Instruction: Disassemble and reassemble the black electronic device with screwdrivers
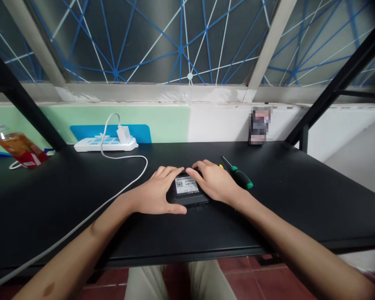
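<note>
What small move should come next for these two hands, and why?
Perhaps the right hand should reach for the green-and-black screwdriver while the left hand steadies the flat black device. The device lies between the hands, white printed label up, and the screwdriver lies free, close beside the right hand.

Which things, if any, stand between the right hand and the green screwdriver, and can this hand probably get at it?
Probably yes. The screwdriver lies on the table just beyond the right hand, and nothing visible stands between them, though this hand would first have to leave the black device.
</note>
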`<state>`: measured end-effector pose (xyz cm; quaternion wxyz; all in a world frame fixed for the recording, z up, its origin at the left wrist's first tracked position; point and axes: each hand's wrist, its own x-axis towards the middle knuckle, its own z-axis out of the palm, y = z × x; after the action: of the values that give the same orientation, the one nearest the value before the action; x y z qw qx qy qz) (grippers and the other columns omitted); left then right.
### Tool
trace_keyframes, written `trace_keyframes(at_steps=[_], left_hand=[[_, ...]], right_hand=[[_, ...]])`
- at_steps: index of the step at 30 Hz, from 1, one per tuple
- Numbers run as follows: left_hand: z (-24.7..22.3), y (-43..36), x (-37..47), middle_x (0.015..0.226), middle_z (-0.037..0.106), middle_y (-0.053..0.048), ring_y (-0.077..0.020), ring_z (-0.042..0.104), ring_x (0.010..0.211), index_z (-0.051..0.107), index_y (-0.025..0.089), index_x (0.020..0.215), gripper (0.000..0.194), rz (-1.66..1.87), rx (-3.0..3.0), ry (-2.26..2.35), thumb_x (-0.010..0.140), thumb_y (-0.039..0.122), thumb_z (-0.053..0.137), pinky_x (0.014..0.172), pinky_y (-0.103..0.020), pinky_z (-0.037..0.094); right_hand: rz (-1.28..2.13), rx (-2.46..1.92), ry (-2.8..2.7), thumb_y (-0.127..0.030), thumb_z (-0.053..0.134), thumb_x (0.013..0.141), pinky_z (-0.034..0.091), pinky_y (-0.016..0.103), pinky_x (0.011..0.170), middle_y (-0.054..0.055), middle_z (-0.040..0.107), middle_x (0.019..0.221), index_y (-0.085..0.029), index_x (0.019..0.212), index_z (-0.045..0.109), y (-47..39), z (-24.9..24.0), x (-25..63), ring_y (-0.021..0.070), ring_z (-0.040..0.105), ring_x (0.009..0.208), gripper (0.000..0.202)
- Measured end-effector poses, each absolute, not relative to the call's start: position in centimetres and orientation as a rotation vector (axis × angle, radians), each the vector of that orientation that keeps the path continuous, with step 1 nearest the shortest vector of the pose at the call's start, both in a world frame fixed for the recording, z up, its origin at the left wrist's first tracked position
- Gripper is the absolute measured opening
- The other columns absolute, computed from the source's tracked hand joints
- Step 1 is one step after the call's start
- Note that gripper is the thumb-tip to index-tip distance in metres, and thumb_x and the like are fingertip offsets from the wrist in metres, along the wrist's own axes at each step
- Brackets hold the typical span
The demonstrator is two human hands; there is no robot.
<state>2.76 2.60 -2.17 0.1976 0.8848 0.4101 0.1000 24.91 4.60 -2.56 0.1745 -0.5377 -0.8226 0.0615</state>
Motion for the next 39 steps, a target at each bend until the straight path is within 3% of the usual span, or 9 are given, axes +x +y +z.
trace_keyframes(at_steps=[5,14,21,28,32,39], left_hand=[[-2.1,2.6,2.9,0.156,0.033,-0.019,-0.0401,0.029,0.142,0.019,0.015,0.158,0.112,0.284,2.480,1.183,0.074,0.066,0.072,0.118,-0.055,0.028],[-2.5,2.9,3.2,0.144,0.044,-0.018,-0.0386,0.039,0.130,0.024,0.012,0.155,0.111,0.337,2.490,1.189,0.067,0.054,0.078,0.114,-0.054,0.034],[-2.2,2.9,3.3,0.147,0.040,-0.020,-0.0400,0.038,0.131,0.020,0.011,0.156,0.117,0.301,2.459,1.217,0.064,0.055,0.079,0.113,-0.055,0.034],[-2.4,2.9,3.1,0.152,0.033,-0.021,-0.0452,0.026,0.142,0.009,0.016,0.159,0.127,0.266,2.406,1.206,0.062,0.054,0.081,0.115,-0.061,0.030],[-2.7,2.8,3.1,0.154,0.029,-0.024,-0.0453,0.021,0.145,0.001,0.012,0.159,0.136,0.251,2.387,1.223,0.059,0.056,0.082,0.117,-0.059,0.028],[-2.3,3.0,3.4,0.139,0.042,-0.019,-0.0411,0.036,0.132,0.023,0.009,0.154,0.122,0.248,2.463,1.215,0.058,0.056,0.081,0.113,-0.055,0.035]], right_hand=[[0.221,-1.542,-2.227,-0.059,0.033,0.101,0.051,0.042,0.091,0.016,0.074,0.106,-0.014,0.106,0.069,4.5,-2.8,25.3,0.0297,0.071,0.101,0.058],[0.002,-1.803,-2.216,-0.064,0.031,0.099,0.049,0.042,0.067,0.021,0.075,0.083,-0.008,0.093,0.071,4.7,-1.3,22.8,0.0364,0.074,0.079,0.070],[0.140,-1.870,-2.178,-0.080,0.019,0.091,0.051,0.048,0.074,0.028,0.074,0.091,-0.004,0.097,0.071,5.9,-1.0,22.6,0.0422,0.073,0.089,0.092],[0.450,-1.858,-2.128,-0.083,0.004,0.086,0.051,0.054,0.084,0.027,0.074,0.098,-0.011,0.092,0.073,7.1,-1.7,23.4,0.0413,0.071,0.097,0.100],[0.503,-1.872,-2.086,-0.083,0.004,0.086,0.051,0.053,0.086,0.026,0.075,0.100,-0.013,0.086,0.074,7.1,-1.8,23.5,0.0400,0.071,0.100,0.098],[0.517,-1.872,-1.991,-0.080,0.010,0.089,0.051,0.047,0.083,0.023,0.075,0.100,-0.016,0.080,0.068,6.9,-2.2,23.4,0.0382,0.070,0.099,0.087]])
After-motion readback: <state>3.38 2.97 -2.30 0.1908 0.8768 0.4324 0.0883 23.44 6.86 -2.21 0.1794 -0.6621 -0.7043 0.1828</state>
